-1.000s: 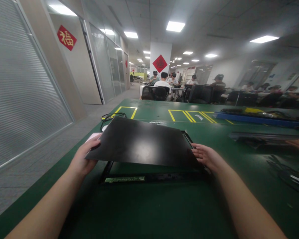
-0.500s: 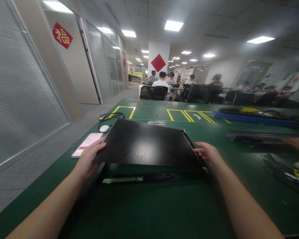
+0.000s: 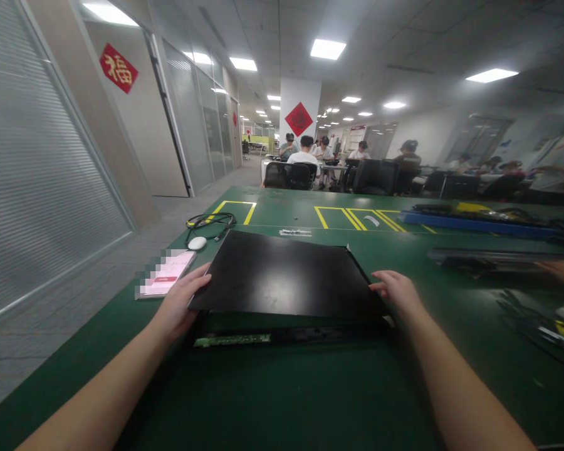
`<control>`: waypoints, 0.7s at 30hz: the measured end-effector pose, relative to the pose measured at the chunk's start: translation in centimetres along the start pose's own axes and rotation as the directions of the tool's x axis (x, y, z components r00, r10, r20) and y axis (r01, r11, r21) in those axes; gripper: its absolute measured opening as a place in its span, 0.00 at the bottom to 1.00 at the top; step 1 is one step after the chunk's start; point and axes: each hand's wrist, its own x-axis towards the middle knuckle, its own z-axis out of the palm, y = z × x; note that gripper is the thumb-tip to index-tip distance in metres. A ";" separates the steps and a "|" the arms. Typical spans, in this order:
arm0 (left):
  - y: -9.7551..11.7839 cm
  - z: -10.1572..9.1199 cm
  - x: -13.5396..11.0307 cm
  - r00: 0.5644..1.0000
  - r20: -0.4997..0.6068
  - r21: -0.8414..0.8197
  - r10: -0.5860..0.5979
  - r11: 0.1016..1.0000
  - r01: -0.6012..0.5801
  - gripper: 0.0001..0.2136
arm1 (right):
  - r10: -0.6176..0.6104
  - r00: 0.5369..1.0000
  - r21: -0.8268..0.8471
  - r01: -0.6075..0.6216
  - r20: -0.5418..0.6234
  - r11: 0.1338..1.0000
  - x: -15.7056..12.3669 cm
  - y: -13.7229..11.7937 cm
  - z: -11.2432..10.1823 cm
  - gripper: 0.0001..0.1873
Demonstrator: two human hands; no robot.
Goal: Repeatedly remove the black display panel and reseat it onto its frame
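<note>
Black panel (image 3: 282, 272) held over frame (image 3: 282, 337) on desk (image 3: 310, 401), left hand (image 3: 178, 307) and right hand (image 3: 397, 291) gripping side edges. Lower evenly, corners aligned, fingertips clear.

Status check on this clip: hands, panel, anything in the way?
Left hand and right hand grip the black panel by its side edges. Near edge raised above frame. Phone lies left, apart.

The flat black panel (image 3: 286, 275) lies on the green table (image 3: 282, 401). At nine o'clock lies a phone (image 3: 165, 274); at eleven o'clock, a white mouse (image 3: 197, 242).
</note>
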 end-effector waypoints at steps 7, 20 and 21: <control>-0.1 0.1 0.0 0.999 -0.008 -0.006 -0.033 0.999 0.033 0.17 | 0.001 1.000 -0.160 0.001 0.015 0.987 0.5 0.5 -0.2 0.15; 0.5 1.1 -0.7 0.994 -0.067 0.005 -0.090 0.996 0.090 0.18 | -0.044 0.998 -0.436 0.056 0.038 0.898 0.9 1.1 -0.3 0.16; 0.5 1.2 -0.7 0.993 -0.071 0.012 -0.092 0.996 0.093 0.18 | -0.044 0.998 -0.445 0.057 0.040 0.894 0.8 1.0 -0.2 0.16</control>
